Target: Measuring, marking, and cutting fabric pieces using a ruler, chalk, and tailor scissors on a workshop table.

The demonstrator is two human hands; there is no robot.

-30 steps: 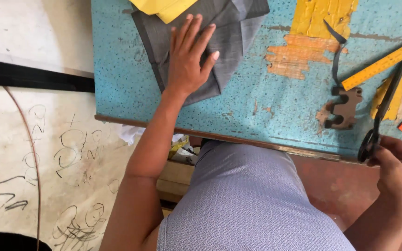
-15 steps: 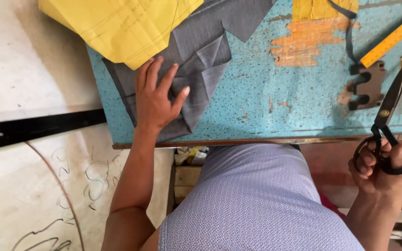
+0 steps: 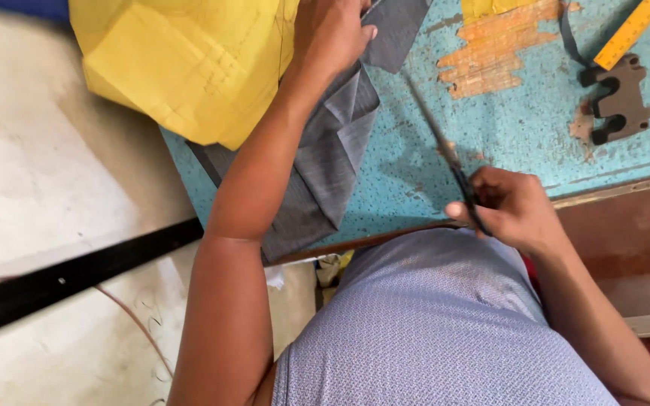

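Note:
My left hand (image 3: 332,34) rests near the top of the view on folded grey fabric (image 3: 325,162) that lies on a blue speckled table (image 3: 505,128) and hangs over its front edge. My right hand (image 3: 509,207) grips black scissors (image 3: 445,158) by the handles at the table's front edge. Their blades point up and left toward the grey fabric. A yellow folded sheet (image 3: 189,64) lies over the fabric's left part.
A dark notched metal piece (image 3: 618,98) and a yellow ruler (image 3: 630,30) lie at the table's right. Worn orange patches (image 3: 490,56) mark the tabletop. A black bar (image 3: 77,274) crosses the pale floor at left. My lilac shirt (image 3: 445,331) fills the bottom.
My right hand has moved left with the scissors, from the table's right edge to the front middle, blades now aimed at the fabric. My left hand slid further up the fabric.

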